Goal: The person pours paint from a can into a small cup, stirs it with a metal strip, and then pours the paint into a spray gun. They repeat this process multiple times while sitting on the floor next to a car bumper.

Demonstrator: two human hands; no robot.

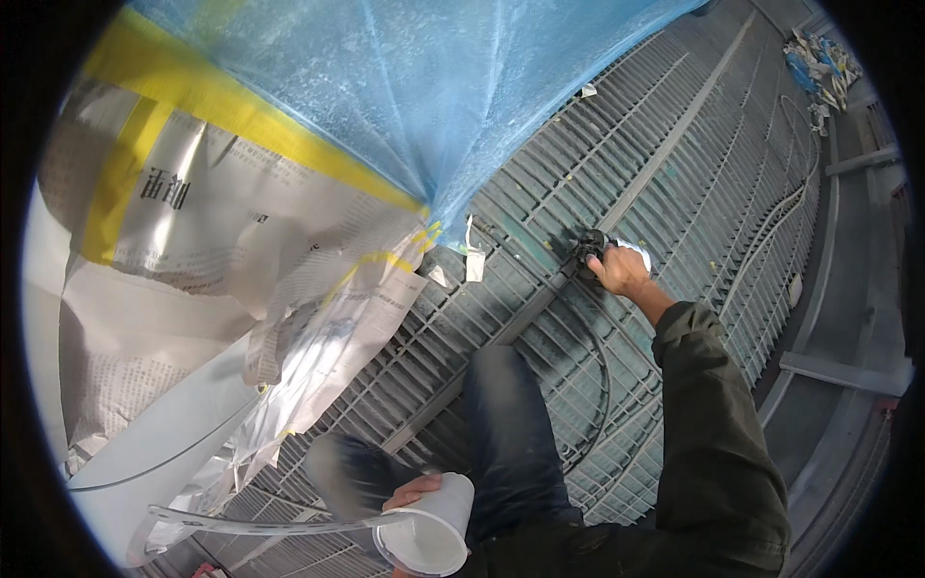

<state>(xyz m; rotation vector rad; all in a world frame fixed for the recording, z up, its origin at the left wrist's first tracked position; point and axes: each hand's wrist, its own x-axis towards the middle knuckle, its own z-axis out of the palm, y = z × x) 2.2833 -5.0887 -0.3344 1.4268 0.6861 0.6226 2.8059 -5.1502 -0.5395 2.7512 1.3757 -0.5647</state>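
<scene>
My left hand [412, 489] is wrapped round a white cup [434, 530], tilted above my lap with its mouth toward the lower left. A long, pale, see-through strip [279, 525] runs from the cup's rim out to the left; whether my hand holds it too is hidden. Stretched forward to the right, my right hand [621, 270] is closed on a black hand tool [590, 252] low over the floor grating. The tool's exact kind does not show. Something white and shiny [633, 252] sits just behind that hand. A dark hose [605, 371] curves over the grating below it.
On the left stands a smooth white panel [173, 433], masked with newspaper [222, 197] and yellow tape [231, 101]. Blue plastic film [405, 87] drapes across the top. Slatted metal grating [549, 193] forms the floor. Crumpled waste [824, 67] lies far right; cables [771, 217] run nearby.
</scene>
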